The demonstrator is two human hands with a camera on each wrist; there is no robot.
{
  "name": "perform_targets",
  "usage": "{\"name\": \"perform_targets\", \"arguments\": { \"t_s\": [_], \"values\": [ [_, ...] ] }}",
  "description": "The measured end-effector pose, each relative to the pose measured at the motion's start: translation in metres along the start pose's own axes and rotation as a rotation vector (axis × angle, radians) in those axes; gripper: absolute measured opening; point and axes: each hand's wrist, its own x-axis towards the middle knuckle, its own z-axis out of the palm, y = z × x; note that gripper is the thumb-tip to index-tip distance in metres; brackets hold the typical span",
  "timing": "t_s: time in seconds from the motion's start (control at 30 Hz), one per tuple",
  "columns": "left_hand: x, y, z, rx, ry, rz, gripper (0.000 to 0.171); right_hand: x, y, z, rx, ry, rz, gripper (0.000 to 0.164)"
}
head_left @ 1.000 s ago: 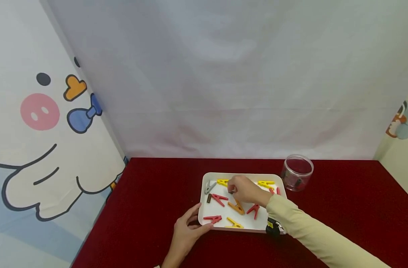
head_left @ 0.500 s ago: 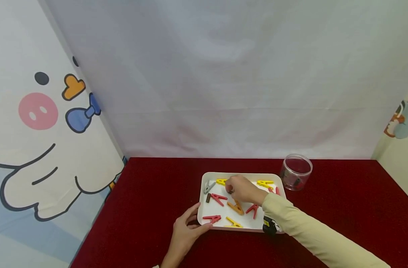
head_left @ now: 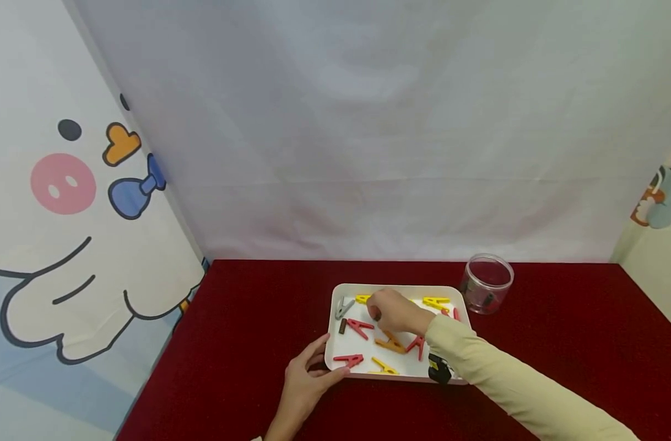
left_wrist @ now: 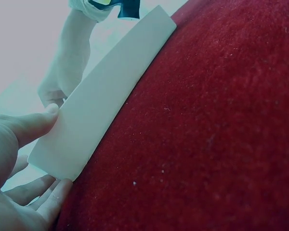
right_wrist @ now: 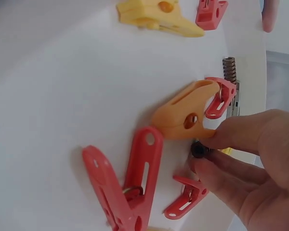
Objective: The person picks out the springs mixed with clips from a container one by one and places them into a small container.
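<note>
My left hand (head_left: 305,380) holds the near left corner of a white tray (head_left: 401,377). In the left wrist view its thumb lies on the tray rim and other fingers touch the outer side. My right hand (head_left: 396,311) is over the tray, thumb and fingertips pinching a small dark cylinder (right_wrist: 199,149) seen end-on. An orange clothespin (right_wrist: 187,113) touches or nearly touches the right thumb. Red clothespins (right_wrist: 127,187), yellow clothespins (right_wrist: 159,17) and a grey clothespin (head_left: 343,308) lie around it. A dark coil spring (right_wrist: 229,69) lies near the tray's left wall.
A clear round jar (head_left: 488,285) stands just beyond the tray's right back corner, with something dark inside. Dark red cloth (head_left: 269,318) covers the table. A pale curtain (head_left: 368,153) hangs behind, and a cartoon-printed panel (head_left: 65,257) stands at left.
My right hand has shifted slightly left, the dark piece in its fingertips. The orange clothespin has turned a little. My left hand stays at the tray corner.
</note>
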Motion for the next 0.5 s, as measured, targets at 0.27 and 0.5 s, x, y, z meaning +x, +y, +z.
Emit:
{"name": "perform_targets", "arguments": {
  "t_s": [0.27,0.5],
  "values": [
    [0.000,-0.001,0.001,-0.004,0.003,-0.003,0.070,-0.002,-0.003,-0.007,0.025,0.018,-0.040,0.013],
    [0.001,-0.001,0.001,-0.005,0.004,-0.008,0.070,-0.008,-0.003,-0.016,0.051,0.049,-0.053,0.012]
  ]
}}
